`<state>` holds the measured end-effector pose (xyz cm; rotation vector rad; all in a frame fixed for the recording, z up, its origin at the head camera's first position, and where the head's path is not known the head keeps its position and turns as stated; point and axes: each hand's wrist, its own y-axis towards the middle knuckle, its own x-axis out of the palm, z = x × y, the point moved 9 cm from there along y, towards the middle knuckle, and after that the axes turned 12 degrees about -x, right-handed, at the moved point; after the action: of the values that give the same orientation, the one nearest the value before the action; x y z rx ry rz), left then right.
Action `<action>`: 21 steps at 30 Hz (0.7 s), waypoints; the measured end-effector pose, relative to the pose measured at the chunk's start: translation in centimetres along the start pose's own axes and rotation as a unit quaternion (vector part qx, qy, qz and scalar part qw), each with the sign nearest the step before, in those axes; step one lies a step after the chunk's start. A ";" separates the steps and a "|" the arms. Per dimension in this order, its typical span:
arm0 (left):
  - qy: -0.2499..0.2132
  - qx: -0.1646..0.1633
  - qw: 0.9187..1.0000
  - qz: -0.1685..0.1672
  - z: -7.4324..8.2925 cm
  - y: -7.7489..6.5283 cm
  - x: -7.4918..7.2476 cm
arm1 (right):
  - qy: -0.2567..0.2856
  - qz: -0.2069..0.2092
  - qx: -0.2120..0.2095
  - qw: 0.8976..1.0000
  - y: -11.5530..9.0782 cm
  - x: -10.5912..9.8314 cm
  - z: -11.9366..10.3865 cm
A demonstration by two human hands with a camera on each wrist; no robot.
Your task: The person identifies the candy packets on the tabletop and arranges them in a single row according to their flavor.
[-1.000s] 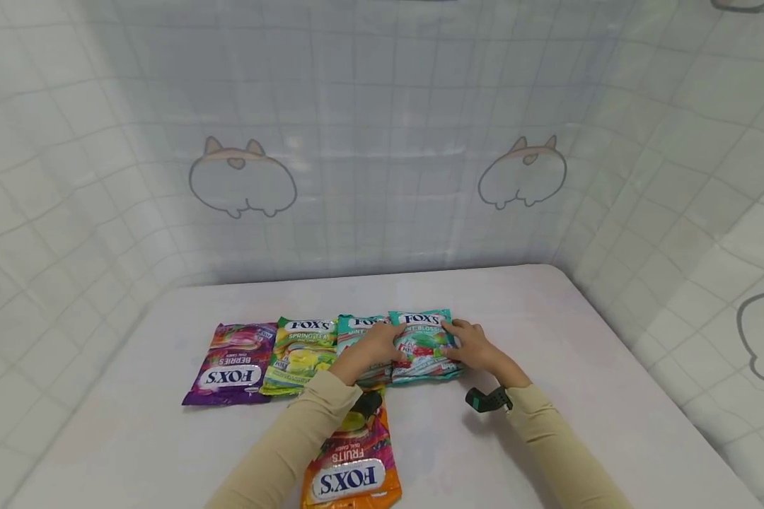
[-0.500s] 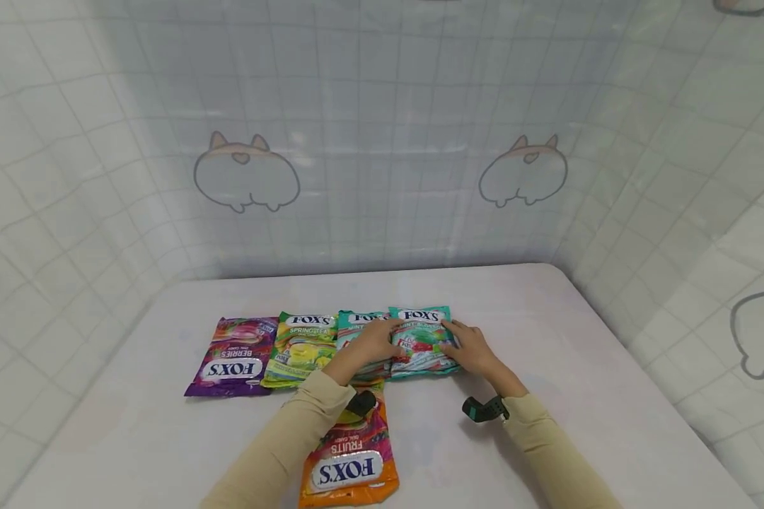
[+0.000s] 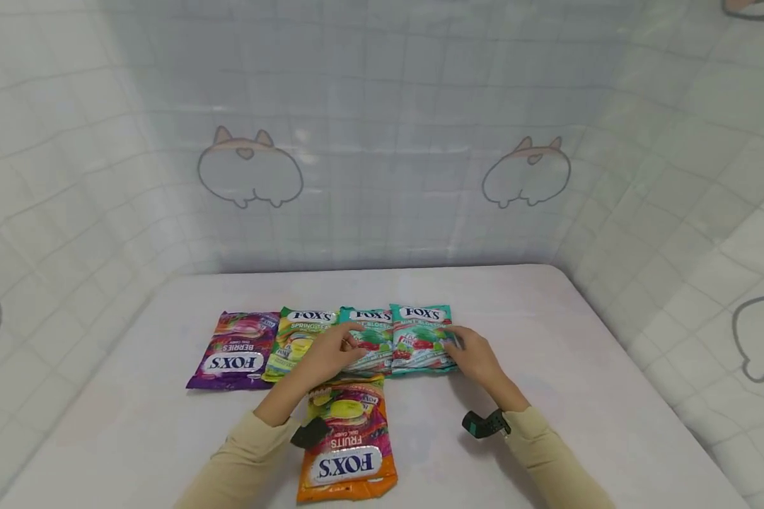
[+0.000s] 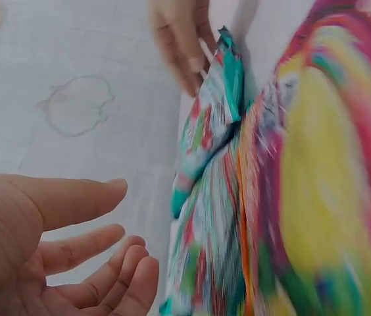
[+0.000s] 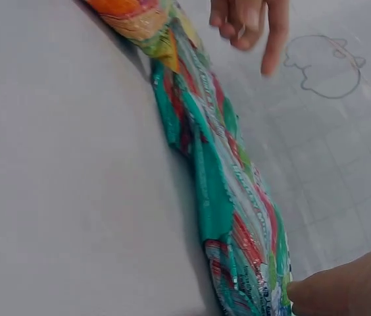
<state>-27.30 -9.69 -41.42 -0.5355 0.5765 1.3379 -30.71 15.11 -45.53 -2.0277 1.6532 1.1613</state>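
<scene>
Two teal Mint Blossom candy bags lie side by side on the table in the head view, the right-hand bag (image 3: 420, 343) and the left-hand bag (image 3: 375, 351). My right hand (image 3: 475, 355) touches the right edge of the right-hand bag, its thumb (image 5: 343, 286) against it in the right wrist view. Over the yellow-green Spring Tea bag (image 3: 293, 346) and the left teal bag hovers my left hand (image 3: 325, 357), fingers loosely bent around nothing. It covers part of both bags. In the left wrist view its thumb and fingers (image 4: 87, 207) stand apart.
A purple Berries bag (image 3: 234, 353) lies at the row's left end. Nearer me is an orange Fruits bag (image 3: 346, 438), its top meeting the row. The pale table (image 3: 516, 297) is bounded by a grid-patterned sheet (image 3: 382, 177) behind and at both sides.
My left hand has let go of the right teal bag's left side and moved left toward me, uncovering more of the left teal bag. My right hand stays at the right teal bag's edge.
</scene>
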 end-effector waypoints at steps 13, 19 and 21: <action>-0.027 -0.139 0.988 0.058 -6.5 -7.6 -3.6 | -0.024 0.005 -0.043 0.999 -2.4 -0.9 -1.5; -0.049 -0.196 0.978 0.057 -9.0 -9.5 -3.3 | 0.006 0.077 -0.071 0.994 -3.6 -2.1 -3.3; -0.056 -0.203 0.976 0.055 -9.3 -9.8 -3.2 | 0.026 0.087 -0.068 0.993 -4.0 -2.0 -3.8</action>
<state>-18.75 -19.71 -45.99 -0.7625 0.2408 1.5910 -25.60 15.17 -42.71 -2.0437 1.8552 1.3234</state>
